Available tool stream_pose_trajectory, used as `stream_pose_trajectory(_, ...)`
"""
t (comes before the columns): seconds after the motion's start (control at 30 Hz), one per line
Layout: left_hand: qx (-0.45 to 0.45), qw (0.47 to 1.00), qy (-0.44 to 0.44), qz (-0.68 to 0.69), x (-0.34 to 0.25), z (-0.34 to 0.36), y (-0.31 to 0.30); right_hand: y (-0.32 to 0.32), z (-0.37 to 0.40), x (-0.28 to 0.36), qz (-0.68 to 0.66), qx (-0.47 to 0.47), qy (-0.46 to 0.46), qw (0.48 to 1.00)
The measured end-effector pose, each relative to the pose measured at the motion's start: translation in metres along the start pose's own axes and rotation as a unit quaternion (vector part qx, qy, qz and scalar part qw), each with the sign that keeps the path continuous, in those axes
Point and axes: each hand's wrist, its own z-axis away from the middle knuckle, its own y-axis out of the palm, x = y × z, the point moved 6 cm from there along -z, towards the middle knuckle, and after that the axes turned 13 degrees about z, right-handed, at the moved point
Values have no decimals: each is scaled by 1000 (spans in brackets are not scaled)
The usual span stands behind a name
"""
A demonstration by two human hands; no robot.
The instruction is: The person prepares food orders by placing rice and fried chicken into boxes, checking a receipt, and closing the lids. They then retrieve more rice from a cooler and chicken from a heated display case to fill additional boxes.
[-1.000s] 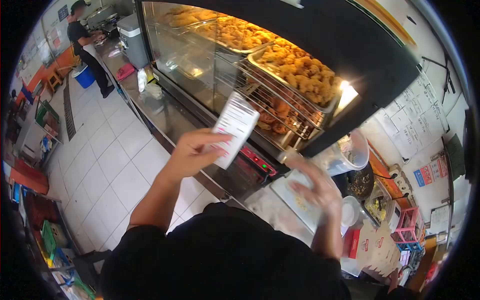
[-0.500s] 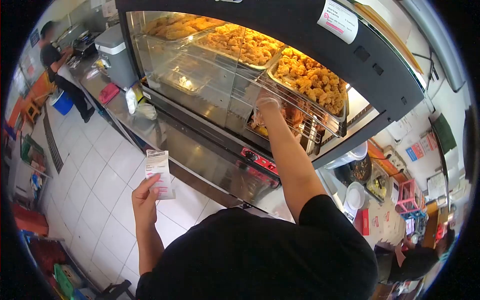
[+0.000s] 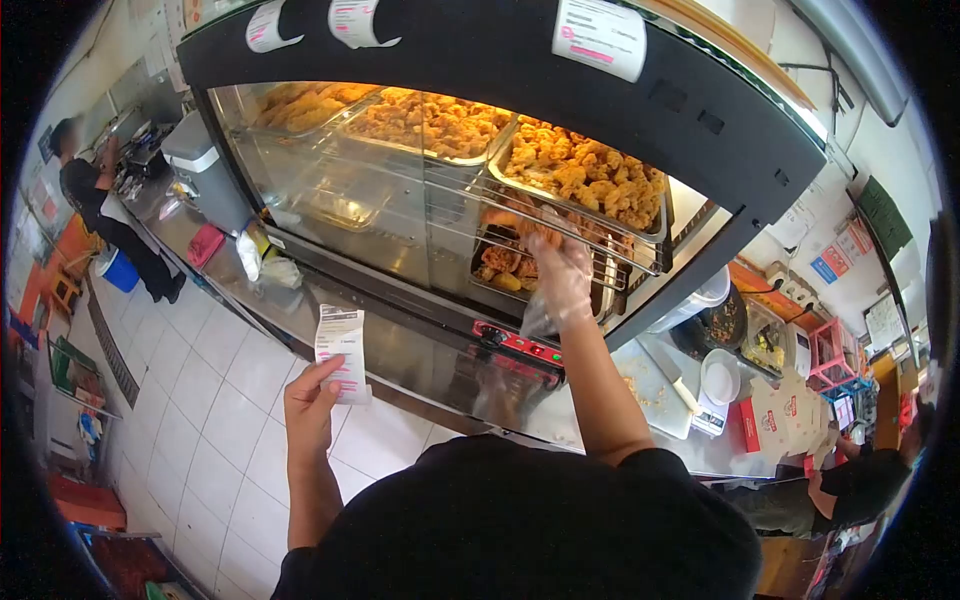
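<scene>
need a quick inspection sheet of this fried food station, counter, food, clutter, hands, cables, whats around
surface: steel counter; crumbs on the cutting board
job's things: paper slip; tray of fried pieces; darker pieces below
clutter: pink cloth, knife, white bowls
hands: left hand holds slip; right hand, in clear plastic, inside the warmer at the darker pieces, grip unclear
cables: black cord near wall sockets
surroundings: one co-worker far left, another at right
</scene>
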Motion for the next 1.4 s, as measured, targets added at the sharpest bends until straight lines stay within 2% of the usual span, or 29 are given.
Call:
stream_pose_trajectory(0.07, 14, 1000, -6, -18, 6, -11, 16, -12, 24, 13, -120, 12, 53, 991)
stream_pose_trajectory(0.17, 25, 999, -20, -16, 12, -24, 43, -15, 38, 25, -158, 34, 93, 982)
stream_pose_trajectory(0.23, 48, 999, 2, 1, 12, -31, 61, -15, 36, 13, -134, 29, 103, 985)
stream_pose_trajectory(0.3, 44, 999, 13, 0, 15, -32, 69, -13, 27, 3, -98, 28, 62, 993)
stream_pose_trajectory(0.37, 23, 1000, 3, 2, 29, -28, 68, 2, 15, 1, -134, 44, 89, 986)
stream_pose_trajectory(0.43, 19, 1000, -2, 9, 41, -15, 68, 17, 1, -3, -41, 17, 149, 988)
stream_pose_trajectory(0.47, -11, 1000, -14, 12, 46, -5, 65, 32, -12, 11, 405, 74, -28, 911)
stream_pose_trajectory(0.5, -36, 999, -34, 11, 52, 6, 61, 45, -20, 7, 572, 111, -82, 809)
stream_pose_trajectory(0.53, -52, 998, -38, 11, 55, 14, 55, 61, -29, 0, 654, 152, -70, 738)
stream_pose_trajectory(0.57, -46, 998, -42, 7, 56, 21, 49, 70, -37, -12, 690, 200, -38, 695)
stream_pose_trajectory(0.67, -63, 997, -22, 31, 48, 33, 29, 85, -52, -43, 716, 318, 50, 619)
stream_pose_trajectory(0.73, -62, 997, -33, 23, 44, 33, 19, 88, -59, -52, 721, 336, 61, 603)
stream_pose_trajectory(0.83, -51, 998, -46, 14, 39, 27, 6, 86, -62, -42, 712, 301, 45, 632)
stream_pose_trajectory(0.93, -10, 999, -39, -8, 27, 10, 2, 69, -45, -1, 655, 198, 17, 729)
stream_pose_trajectory(0.97, 19, 999, -21, -24, 21, 6, 4, 59, -36, 14, 659, 143, 4, 738)
stream_pose_trajectory(1.0, 9, 999, -27, -20, 19, 2, 1, 46, -25, 27, 673, 84, -7, 735)
stream_pose_trajectory(1.03, 12, 999, -22, -25, 16, -1, -1, 28, -18, 34, 747, -20, -51, 662)
stream_pose_trajectory(1.1, 12, 999, -22, -30, 15, -2, -4, 2, -11, 39, 767, -49, -48, 638)
stream_pose_trajectory(1.13, 13, 1000, -23, -13, 16, -3, -3, -8, -15, 36, 768, -46, -45, 637)
stream_pose_trajectory(1.2, 24, 999, -44, 15, 22, -3, -4, -31, -30, 4, 751, 29, 68, 656)
stream_pose_trajectory(1.23, 29, 999, -43, 13, 22, -4, -5, -37, -31, -9, 749, 25, 69, 658)
stream_pose_trajectory(1.27, 40, 998, -43, 8, 22, -4, -5, -39, -34, -17, 721, -12, 11, 693)
stream_pose_trajectory(1.37, 44, 998, -40, 13, 18, -6, -9, -31, -35, -22, 646, -47, -86, 757)
stream_pose_trajectory(1.4, 35, 998, -43, 21, 18, -6, -14, -13, -24, -12, 492, 8, -58, 869)
